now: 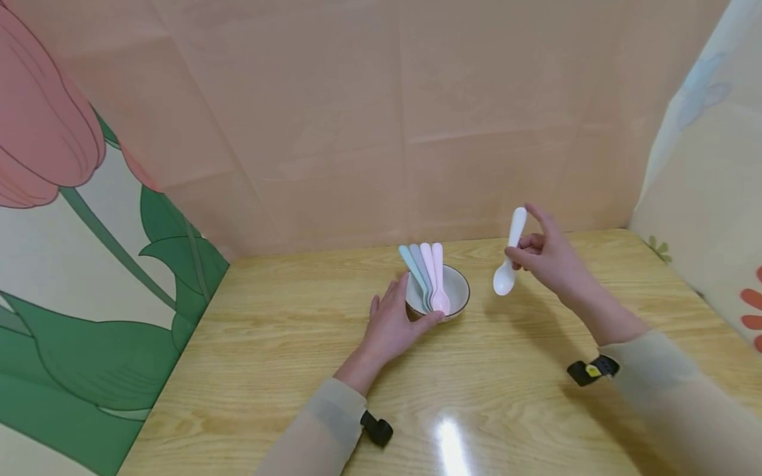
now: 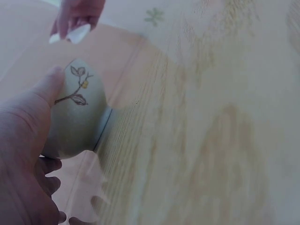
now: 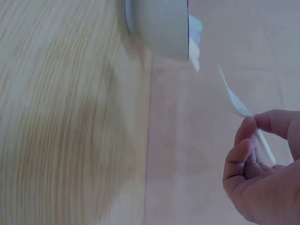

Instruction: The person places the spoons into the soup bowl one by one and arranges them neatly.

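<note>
My left hand (image 1: 389, 330) grips a small white bowl (image 1: 458, 291) with a dark rim, thumb at the near edge and fingers along its left side. Leaning in the bowl are a teal spoon (image 1: 409, 260), a grey-blue spoon (image 1: 419, 262) and two pink spoons (image 1: 440, 277), handles up. The left wrist view shows a leafy twig with a yellow bud printed on the bowl's outside (image 2: 77, 115). To the right, my right hand (image 1: 553, 261) pinches a white spoon (image 1: 505, 279) above the table, its bowl end pointing down and handle tilted up.
Everything stands on a light wood-grain table (image 1: 488, 396), with the bowl near its back edge. Behind rises a plain pinkish-tan backdrop (image 1: 321, 132). A tulip-printed panel (image 1: 107, 357) borders the left, a pale flowered one (image 1: 714, 211) the right.
</note>
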The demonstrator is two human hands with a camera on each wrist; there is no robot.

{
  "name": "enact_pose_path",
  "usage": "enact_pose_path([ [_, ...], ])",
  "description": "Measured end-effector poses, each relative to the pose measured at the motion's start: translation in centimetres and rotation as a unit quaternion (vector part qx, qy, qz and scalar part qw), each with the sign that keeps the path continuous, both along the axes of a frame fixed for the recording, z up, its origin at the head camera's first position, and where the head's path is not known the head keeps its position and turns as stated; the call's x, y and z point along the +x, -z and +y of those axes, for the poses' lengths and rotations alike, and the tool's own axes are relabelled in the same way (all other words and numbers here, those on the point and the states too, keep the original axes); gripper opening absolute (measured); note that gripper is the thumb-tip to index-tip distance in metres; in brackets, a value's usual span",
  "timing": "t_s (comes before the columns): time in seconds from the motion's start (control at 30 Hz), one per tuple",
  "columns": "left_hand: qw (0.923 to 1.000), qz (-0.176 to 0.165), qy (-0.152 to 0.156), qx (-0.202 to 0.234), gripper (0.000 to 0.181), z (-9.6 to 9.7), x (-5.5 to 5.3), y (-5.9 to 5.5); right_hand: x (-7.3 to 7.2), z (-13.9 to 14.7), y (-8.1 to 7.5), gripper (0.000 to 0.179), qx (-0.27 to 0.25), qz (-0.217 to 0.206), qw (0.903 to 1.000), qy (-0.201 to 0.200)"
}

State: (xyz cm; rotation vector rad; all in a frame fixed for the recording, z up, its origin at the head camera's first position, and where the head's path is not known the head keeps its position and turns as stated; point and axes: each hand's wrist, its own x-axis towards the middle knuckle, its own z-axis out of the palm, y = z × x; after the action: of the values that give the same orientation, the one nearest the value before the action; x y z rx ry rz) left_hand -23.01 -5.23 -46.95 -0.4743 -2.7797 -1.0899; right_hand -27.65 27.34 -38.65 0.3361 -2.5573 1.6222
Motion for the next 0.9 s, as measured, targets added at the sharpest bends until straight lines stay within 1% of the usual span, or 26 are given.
enact_pose_path([
  [0.17,1.0000,0.000,0.000,-0.002,0.105,0.0,0.0,-0.1,-0.1,-1.9,0.1,0.101,-0.018,-0.002,0.9996,-0.020],
  [0.5,1.0000,0.001,-0.001,-0.005,0.104,0.1,0.1,-0.2,-0.6,-5.0,0.2,0.095,-0.046,-0.005,0.9983,-0.037],
  [0.73,0.9999,-0.012,-0.005,-0.007,0.108,0.2,0.1,-0.3,-0.9,-6.5,0.5,0.090,-0.039,-0.014,0.9985,-0.036],
  [0.9,0.9999,-0.012,-0.005,-0.010,0.109,0.1,0.1,-0.2,-1.2,-7.3,0.9,0.088,-0.023,-0.021,0.9990,-0.032],
])
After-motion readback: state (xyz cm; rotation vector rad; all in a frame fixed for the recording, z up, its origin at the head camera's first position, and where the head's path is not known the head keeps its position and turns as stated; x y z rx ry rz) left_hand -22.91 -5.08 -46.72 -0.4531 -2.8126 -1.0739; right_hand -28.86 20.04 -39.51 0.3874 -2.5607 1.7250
